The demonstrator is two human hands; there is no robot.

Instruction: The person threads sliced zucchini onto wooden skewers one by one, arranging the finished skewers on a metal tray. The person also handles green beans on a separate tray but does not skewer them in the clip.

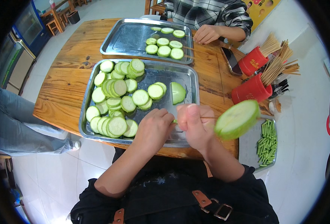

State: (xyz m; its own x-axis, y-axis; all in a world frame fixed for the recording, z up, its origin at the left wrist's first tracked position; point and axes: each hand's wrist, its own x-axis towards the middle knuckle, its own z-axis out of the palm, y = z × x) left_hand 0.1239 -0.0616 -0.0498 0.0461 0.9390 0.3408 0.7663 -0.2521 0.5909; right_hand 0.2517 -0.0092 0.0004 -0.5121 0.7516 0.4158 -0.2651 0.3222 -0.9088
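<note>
My right hand (196, 121) is closed in a fist around a thin bamboo skewer (208, 117). A large zucchini slice (238, 119) is on the skewer, out to the right of that hand. Beside it, my left hand (156, 127) pinches a small green piece (175, 121) at its fingertips; most of that piece is hidden. Both hands are above the front edge of a metal tray (191, 73). Overlapping zucchini slices (117, 126) fill the tray's left side, and a half-round zucchini piece (178, 93) lies toward its right.
Behind is a second tray (125, 36) with skewered slices (164, 51). A co-worker's hand (207, 34) touches a skewer there. On the right are a phone (231, 60), red skewer holders (252, 88) and a tray of cut green beans (266, 142). Someone's legs (16, 123) show at left.
</note>
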